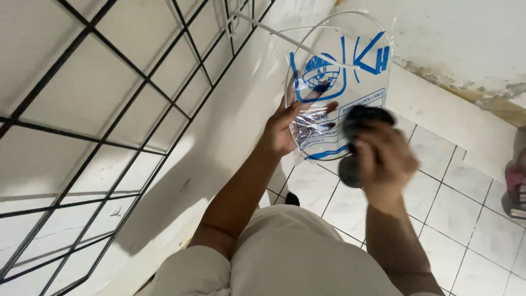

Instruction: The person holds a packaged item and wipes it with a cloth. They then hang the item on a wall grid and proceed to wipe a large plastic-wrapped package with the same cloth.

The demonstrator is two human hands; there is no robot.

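My left hand holds up a clear plastic bag with blue printing, its fingers spread behind the film. A thin pale cable curves around inside the bag's edge. My right hand is blurred and is closed around a dark rounded object, held right against the lower part of the bag. I cannot tell what the dark object is.
A wall with a black metal grid runs along the left. White floor tiles lie below, bordered by a stained white wall base. Something pink sits at the right edge.
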